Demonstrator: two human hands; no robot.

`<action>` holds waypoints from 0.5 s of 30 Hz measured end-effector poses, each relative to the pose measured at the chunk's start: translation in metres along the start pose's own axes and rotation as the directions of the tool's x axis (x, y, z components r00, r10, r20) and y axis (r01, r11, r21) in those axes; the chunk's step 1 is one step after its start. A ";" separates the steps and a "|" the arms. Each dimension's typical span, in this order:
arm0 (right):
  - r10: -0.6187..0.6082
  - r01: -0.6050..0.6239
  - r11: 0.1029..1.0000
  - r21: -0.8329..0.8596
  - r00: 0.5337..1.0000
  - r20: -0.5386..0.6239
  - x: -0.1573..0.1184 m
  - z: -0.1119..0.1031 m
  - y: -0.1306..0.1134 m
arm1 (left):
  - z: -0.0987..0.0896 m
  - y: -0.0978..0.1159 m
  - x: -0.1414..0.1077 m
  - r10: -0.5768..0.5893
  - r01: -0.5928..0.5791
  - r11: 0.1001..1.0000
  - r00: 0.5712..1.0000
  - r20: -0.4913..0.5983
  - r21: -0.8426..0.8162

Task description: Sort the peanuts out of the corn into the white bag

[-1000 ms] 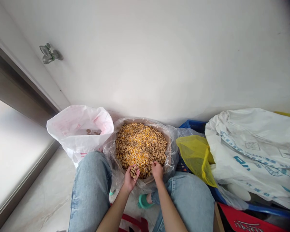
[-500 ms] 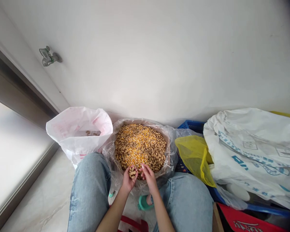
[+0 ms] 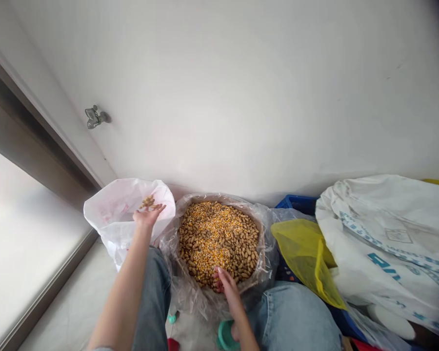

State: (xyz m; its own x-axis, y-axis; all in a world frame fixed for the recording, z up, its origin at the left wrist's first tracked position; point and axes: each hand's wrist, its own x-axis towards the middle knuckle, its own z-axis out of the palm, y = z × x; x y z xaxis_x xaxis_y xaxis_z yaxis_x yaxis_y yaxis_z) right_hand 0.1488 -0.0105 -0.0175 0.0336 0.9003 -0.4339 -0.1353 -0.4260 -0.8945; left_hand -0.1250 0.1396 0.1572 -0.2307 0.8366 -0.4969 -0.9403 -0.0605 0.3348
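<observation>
My left hand (image 3: 148, 215) is raised over the mouth of a white plastic bag (image 3: 111, 214), palm up with its fingers spread. A small clump of shelled-looking brown peanuts in their shells (image 3: 147, 202) shows just past its fingertips. My right hand (image 3: 225, 285) rests at the near edge of a round container lined with clear plastic (image 3: 223, 199). Its fingertips touch a mix of yellow corn kernels and peanuts (image 3: 219, 243). Whether those fingers hold anything is hidden.
A yellow plastic bag (image 3: 303, 258), a blue crate (image 3: 298, 204) and a large printed white sack (image 3: 388, 243) crowd the right. My jeans-covered knees (image 3: 296, 317) and a green slipper (image 3: 227, 336) lie below. A white wall rises behind, with a frosted door panel (image 3: 25, 243) at left.
My left hand has moved from the container up and left over the white bag and has opened. My right hand has dropped to the near edge of the container.
</observation>
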 end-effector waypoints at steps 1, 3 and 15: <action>-0.001 0.001 1.000 -0.009 1.000 -0.019 0.001 -0.001 0.000 | 0.000 0.004 0.004 -0.001 0.003 0.999 1.000 -0.029 0.043; 0.000 -0.002 1.000 -0.027 0.997 -0.084 0.005 -0.004 0.006 | -0.008 -0.006 0.006 0.020 0.003 0.967 0.996 -0.091 0.254; -0.173 -0.054 0.579 -0.813 0.967 -0.188 0.016 -0.010 0.028 | -0.100 -0.176 -0.043 -0.483 0.291 0.520 0.876 -0.004 0.803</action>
State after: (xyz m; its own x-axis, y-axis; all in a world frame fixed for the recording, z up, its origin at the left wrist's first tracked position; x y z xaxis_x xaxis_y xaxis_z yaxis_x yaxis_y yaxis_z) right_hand 0.1550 -0.0091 -0.0503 0.2421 0.9276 -0.2847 0.7252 -0.3679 -0.5820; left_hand 0.0250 0.0601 0.0394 0.2507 0.7595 -0.6003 -0.3557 0.6490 0.6725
